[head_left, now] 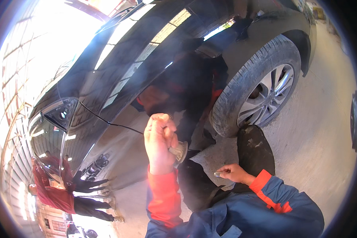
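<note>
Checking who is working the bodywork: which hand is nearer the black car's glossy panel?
Left. The left hand is raised against the car panel, gripping a small pad; the right hand sits lower, away from it.

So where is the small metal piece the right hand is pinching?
In the head view, lower right of centre: the small metal piece sits in the right hand's fingertips, below the car's front wheel.

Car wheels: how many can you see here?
1. The wheel with silver spokes sits upper right, beside the black car body. The car's other wheels lie out of view.
</note>
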{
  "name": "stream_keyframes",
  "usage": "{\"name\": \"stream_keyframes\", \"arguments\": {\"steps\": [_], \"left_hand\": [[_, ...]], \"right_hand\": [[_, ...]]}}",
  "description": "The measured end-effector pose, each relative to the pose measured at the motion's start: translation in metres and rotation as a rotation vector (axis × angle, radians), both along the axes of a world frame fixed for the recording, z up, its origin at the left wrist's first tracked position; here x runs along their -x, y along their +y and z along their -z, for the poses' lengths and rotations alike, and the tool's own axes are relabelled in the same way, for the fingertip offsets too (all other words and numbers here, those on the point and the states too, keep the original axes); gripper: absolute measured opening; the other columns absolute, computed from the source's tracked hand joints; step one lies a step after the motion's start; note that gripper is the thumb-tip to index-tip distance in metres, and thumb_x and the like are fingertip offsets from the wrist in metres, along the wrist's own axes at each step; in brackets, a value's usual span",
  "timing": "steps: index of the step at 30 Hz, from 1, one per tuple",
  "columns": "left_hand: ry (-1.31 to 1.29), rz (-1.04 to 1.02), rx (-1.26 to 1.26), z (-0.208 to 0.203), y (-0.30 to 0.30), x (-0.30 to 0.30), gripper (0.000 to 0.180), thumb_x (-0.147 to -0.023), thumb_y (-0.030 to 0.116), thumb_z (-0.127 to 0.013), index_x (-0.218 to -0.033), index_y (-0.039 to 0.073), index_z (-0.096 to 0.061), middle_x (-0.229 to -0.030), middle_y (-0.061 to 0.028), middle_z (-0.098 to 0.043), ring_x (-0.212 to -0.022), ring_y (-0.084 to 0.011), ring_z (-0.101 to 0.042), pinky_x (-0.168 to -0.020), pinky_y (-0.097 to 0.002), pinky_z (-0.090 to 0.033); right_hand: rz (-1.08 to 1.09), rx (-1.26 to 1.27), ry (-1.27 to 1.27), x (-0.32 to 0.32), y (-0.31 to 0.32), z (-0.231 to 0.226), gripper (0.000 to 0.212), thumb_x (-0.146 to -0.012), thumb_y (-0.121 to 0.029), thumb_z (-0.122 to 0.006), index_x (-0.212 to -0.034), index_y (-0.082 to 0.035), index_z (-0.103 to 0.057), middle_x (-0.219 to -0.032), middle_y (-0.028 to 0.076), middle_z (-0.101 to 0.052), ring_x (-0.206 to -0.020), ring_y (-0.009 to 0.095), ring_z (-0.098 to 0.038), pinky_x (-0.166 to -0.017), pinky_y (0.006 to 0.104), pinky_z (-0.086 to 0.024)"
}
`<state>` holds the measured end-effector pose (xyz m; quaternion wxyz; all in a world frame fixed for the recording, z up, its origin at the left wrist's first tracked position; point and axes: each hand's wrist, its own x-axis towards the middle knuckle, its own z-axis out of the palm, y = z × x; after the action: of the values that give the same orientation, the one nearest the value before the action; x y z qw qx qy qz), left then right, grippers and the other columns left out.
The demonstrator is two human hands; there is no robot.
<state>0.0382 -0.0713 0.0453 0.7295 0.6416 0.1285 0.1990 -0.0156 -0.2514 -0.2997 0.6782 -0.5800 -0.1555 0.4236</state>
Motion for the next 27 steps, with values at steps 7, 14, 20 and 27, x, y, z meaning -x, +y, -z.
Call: {"name": "stream_keyframes", "arguments": {"steps": [7,14,20,27], "left_hand": [[-0.001,-0.017,0.087,-0.004,0.0,-0.002,0.011,-0.104,0.019,-0.063,-0.096,0.011,-0.06,-0.072,0.0013,-0.057,-0.048,-0.0063,-0.034,-0.044,-0.0247,-0.032],[-0.046,0.002,0.051,-0.006,-0.005,-0.008,0.01,-0.102,0.02,-0.064,-0.093,0.015,-0.061,-0.075,0.0038,-0.054,-0.05,-0.0053,-0.032,-0.043,-0.0228,-0.027],[-0.246,0.015,0.094,-0.035,-0.006,-0.001,0.014,-0.105,0.022,-0.063,-0.097,0.012,-0.057,-0.078,0.0007,-0.054,-0.049,-0.0062,-0.034,-0.041,-0.0223,-0.029],[-0.11,0.214,-0.098,0.002,-0.015,0.057,0.021,-0.108,0.02,-0.064,-0.094,0.008,-0.055,-0.063,-0.0021,-0.051,-0.038,-0.0075,-0.034,-0.033,-0.0246,-0.026]], "right_hand": [[-0.007,-0.024,-0.039,-0.003,-0.002,-0.002,0.03,-0.099,-0.012,-0.078,-0.127,-0.001,-0.079,-0.105,0.003,-0.08,-0.092,0.008,-0.068,-0.086,0.027,-0.055],[-0.029,-0.027,-0.009,-0.002,0.0,0.005,0.031,-0.099,-0.011,-0.078,-0.129,-0.001,-0.078,-0.107,0.003,-0.081,-0.093,0.007,-0.069,-0.086,0.0268,-0.055],[-0.024,-0.054,0.01,0.0,0.0,0.009,0.03,-0.1,-0.01,-0.076,-0.129,-0.001,-0.078,-0.108,0.003,-0.081,-0.094,0.007,-0.069,-0.086,0.0271,-0.056],[0.058,-0.142,0.065,-0.004,-0.004,0.0,0.029,-0.1,-0.014,-0.078,-0.127,-0.002,-0.079,-0.097,-0.002,-0.075,-0.082,0.005,-0.061,-0.074,0.0256,-0.05]]}}
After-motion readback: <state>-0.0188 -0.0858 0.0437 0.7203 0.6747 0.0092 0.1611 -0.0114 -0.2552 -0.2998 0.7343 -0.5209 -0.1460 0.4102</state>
